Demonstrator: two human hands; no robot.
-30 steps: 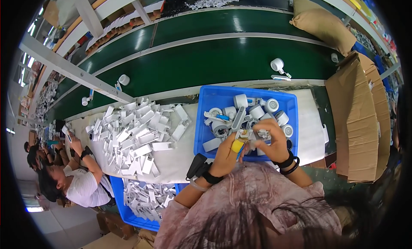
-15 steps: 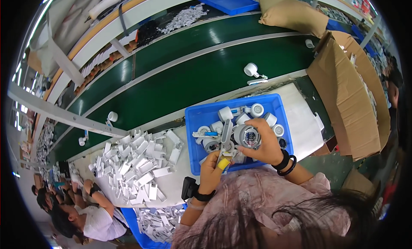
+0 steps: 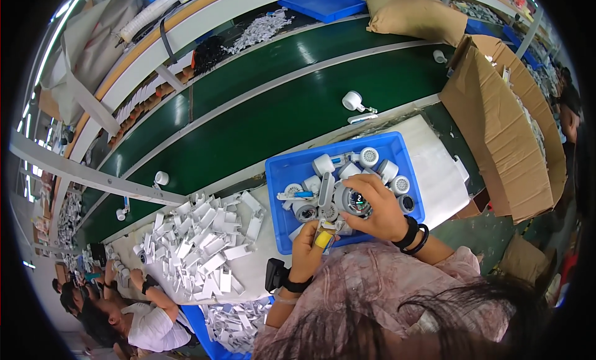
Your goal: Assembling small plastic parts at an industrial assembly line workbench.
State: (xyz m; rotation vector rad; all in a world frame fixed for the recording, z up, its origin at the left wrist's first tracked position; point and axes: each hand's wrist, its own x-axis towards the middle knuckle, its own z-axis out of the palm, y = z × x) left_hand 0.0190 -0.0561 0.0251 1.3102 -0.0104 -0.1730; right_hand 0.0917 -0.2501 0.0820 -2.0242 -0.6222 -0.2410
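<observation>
My right hand [image 3: 380, 208] is curled around a round white-and-grey housing [image 3: 355, 200], which looks like a handheld fan head. A small lit display shows inside its dark open face. Lower and to the left, my left hand [image 3: 307, 248] pinches a small yellow block [image 3: 323, 239] with thin wires beside it. A light grey handle-shaped piece [image 3: 326, 190] stands just beyond my left fingertips; whether it joins the housing I cannot tell. Both hands are over the near side of a blue bin [image 3: 276, 167] holding several similar white fan units [image 3: 369, 156].
White plastic parts [image 3: 202, 242] lie heaped left of the bin, and a second blue bin [image 3: 208, 335] of parts is below them. A green conveyor [image 3: 248, 121] beyond carries a fan unit [image 3: 352, 100]. At right stands a cardboard box [image 3: 490, 124]. Co-workers [image 3: 152, 323] sit at far left.
A display inside the round housing now glows; before, only its inner parts showed. My hands have hardly moved. The whole view has turned slightly.
</observation>
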